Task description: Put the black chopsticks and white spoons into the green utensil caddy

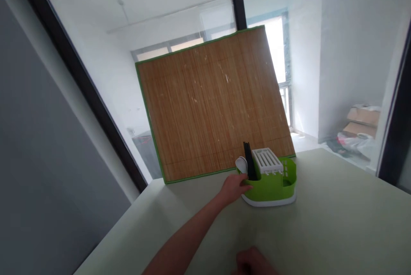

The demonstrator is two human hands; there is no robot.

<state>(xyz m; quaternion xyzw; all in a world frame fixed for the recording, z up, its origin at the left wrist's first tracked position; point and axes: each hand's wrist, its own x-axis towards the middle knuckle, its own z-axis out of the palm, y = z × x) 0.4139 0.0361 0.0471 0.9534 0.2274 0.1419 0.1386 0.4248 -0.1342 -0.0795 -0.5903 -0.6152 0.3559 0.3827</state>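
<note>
A green utensil holder (271,189) with a white base stands on the table. My left hand (234,188) reaches to its left end, with thumb and fingers closed around the rim. White spoons (241,164) stick up just above these fingers. Beside the spoons, black chopsticks (249,161) stand upright and lean slightly. A white slotted rack (267,160) tops the middle of the holder, and its right compartment is open at the top. At the bottom edge of the view my right hand (253,261) is curled, blurred and partly cut off; I see nothing in it.
Behind the holder, a large bamboo mat (212,108) with green edging leans upright against a glass partition. The pale table (340,210) spreads to both sides. A grey wall panel (48,146) rises at the left. Cardboard boxes (364,116) and plastic bags lie beyond the glass.
</note>
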